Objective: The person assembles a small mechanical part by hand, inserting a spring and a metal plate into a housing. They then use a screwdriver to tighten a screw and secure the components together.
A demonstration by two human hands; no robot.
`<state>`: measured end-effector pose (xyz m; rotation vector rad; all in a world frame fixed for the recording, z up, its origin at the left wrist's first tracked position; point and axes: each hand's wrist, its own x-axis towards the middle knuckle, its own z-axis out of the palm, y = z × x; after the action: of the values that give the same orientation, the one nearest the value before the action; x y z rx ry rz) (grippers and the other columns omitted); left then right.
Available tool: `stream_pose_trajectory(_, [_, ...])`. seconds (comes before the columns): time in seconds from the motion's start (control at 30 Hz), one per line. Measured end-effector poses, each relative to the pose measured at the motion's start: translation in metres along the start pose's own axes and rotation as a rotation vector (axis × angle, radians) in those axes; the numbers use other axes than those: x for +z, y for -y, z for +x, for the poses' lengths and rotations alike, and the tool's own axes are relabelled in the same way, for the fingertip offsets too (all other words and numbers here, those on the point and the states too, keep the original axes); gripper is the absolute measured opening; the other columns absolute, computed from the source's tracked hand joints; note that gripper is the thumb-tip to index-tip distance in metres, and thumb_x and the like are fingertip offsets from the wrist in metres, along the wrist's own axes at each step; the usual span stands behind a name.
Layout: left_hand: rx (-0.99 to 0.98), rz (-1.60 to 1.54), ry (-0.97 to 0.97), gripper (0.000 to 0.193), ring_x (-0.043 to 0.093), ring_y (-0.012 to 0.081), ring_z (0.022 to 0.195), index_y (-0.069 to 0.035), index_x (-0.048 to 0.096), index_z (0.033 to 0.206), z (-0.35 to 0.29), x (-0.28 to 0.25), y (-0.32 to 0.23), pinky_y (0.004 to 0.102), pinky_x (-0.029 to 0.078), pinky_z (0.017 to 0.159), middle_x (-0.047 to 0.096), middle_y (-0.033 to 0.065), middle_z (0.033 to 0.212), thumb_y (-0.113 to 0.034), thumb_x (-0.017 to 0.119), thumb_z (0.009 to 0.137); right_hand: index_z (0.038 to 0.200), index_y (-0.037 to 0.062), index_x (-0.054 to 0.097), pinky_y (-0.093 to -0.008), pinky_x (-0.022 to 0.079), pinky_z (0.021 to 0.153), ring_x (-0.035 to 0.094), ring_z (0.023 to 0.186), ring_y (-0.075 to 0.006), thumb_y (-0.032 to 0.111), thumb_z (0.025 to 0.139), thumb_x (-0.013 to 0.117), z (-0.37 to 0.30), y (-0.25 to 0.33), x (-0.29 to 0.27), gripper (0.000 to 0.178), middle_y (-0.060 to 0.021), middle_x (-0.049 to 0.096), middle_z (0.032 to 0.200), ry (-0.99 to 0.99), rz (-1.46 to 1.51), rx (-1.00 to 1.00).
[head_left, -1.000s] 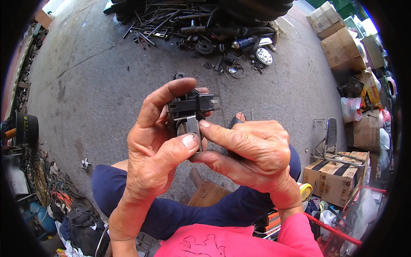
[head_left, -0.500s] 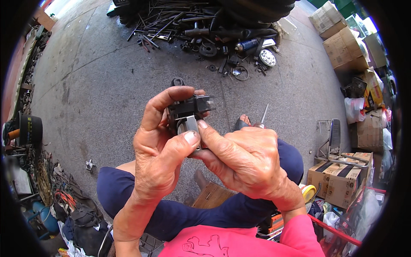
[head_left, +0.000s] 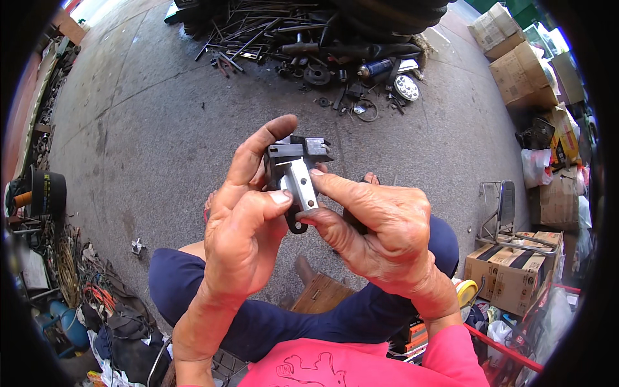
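Above my knees, both hands hold a small black part with a bright silver metal bracket [head_left: 302, 184]. The bracket has two holes, and a black lug with a hole sticks out below it. My left hand [head_left: 242, 219] is closed around the left side, its thumb on the metal and its index finger curving over the top. My right hand [head_left: 383, 226] pinches the bracket's right edge between thumb and index finger. Its other fingers curl underneath, and what they may hold is hidden.
Beyond my hands lies a pile of dark metal rods and parts [head_left: 277, 39], with a round silver disc [head_left: 406, 88]. Cardboard boxes [head_left: 516, 267] and bags line the right. Tangled wires and scrap [head_left: 97, 290] lie left. A wooden block [head_left: 322, 293] sits between my legs.
The black part has turned so that the bracket's holed face and the lower lug now show. A screwdriver shaft seen behind my right hand earlier is no longer visible.
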<state>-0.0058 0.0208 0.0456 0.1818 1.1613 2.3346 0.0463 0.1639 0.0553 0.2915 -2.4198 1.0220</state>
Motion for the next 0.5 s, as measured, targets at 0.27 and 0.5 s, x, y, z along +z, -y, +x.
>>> stream_pose_trajectory(0.27, [-0.054,-0.083,0.036,0.062,0.054,0.0211,0.108,0.000,0.029,0.139,-0.0001,-0.0071,0.0018,0.0343,0.042,0.097,0.054,0.0155,0.115,0.000,0.043,0.078,0.096,0.0010,0.064,-0.0318,0.045,0.043,0.060,0.050,-0.0208,0.013,0.075,0.072,-0.0041,-0.0043,0.0046,0.026,-0.0056,0.059,0.061,0.016,-0.054,-0.064])
stream_pose_trajectory(0.5, [-0.055,-0.112,0.041,0.063,0.054,0.0214,0.109,0.000,0.027,0.139,-0.0009,-0.0064,0.0004,0.0351,0.041,0.098,0.054,0.0144,0.116,0.001,0.048,0.079,0.098,0.0010,0.064,-0.0303,0.041,0.040,0.055,0.045,-0.0175,0.010,0.075,0.071,-0.0060,-0.0031,0.0070,0.026,-0.0025,0.053,0.056,-0.028,-0.097,-0.111])
